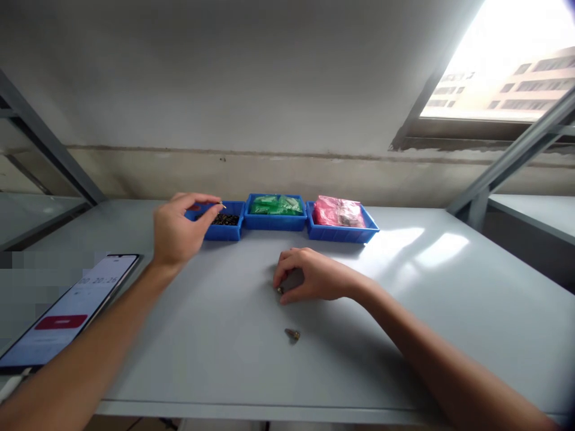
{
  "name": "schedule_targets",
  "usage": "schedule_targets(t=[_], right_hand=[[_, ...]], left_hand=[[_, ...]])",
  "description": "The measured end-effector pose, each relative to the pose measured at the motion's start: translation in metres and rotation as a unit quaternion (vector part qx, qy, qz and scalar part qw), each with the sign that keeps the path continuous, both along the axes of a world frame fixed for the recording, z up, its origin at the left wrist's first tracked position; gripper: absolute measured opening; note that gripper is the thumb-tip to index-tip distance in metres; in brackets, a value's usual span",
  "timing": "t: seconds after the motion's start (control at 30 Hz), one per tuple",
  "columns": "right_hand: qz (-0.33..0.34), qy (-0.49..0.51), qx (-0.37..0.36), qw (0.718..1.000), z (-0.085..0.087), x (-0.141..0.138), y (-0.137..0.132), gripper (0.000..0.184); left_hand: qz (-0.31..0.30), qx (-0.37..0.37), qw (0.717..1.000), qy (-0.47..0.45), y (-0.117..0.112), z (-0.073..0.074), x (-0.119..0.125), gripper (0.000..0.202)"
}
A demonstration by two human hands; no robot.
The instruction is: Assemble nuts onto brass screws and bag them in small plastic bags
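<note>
My left hand [179, 230] hovers over the left blue tray [224, 230] of small dark screws [226, 220], thumb and forefinger pinched on a tiny pale part at its fingertips. My right hand [309, 276] rests curled on the grey table [404, 311], fingers closed around a small metal piece at about the table's middle. A small brass-coloured screw [292, 334] lies loose on the table just in front of that hand.
A middle blue tray [275, 221] holds green bags [275, 205]; a right blue tray [359, 233] holds a pink bag [338, 212]. A phone [67, 311] with a lit screen lies at the left. Grey frame posts [507, 161] stand at both sides.
</note>
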State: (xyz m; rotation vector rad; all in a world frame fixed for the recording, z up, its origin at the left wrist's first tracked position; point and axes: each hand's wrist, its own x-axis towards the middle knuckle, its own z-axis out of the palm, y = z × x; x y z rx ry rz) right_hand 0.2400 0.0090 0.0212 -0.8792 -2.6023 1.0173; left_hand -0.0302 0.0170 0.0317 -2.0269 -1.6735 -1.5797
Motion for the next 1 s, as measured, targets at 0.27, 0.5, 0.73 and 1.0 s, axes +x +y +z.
schedule_targets(t=[0.27, 0.5, 0.73, 1.0], right_hand=[[-0.007, 0.008, 0.013, 1.0, -0.001, 0.0, 0.0, 0.019], [-0.07, 0.039, 0.023, 0.997, -0.008, -0.001, -0.001, 0.005], [-0.205, 0.197, 0.04, 0.958, -0.016, -0.002, 0.004, 0.012], [-0.179, 0.355, -0.209, 0.893, -0.001, -0.017, -0.013, 0.026]], left_hand=[[-0.042, -0.018, 0.996, 0.074, 0.0, 0.003, -0.008, 0.01], [-0.385, -0.1, 0.905, 0.152, -0.052, -0.003, 0.066, 0.008], [-0.427, -0.237, 0.841, 0.234, -0.053, -0.014, 0.071, 0.025], [-0.483, -0.303, 0.803, 0.173, -0.055, -0.014, 0.074, 0.02]])
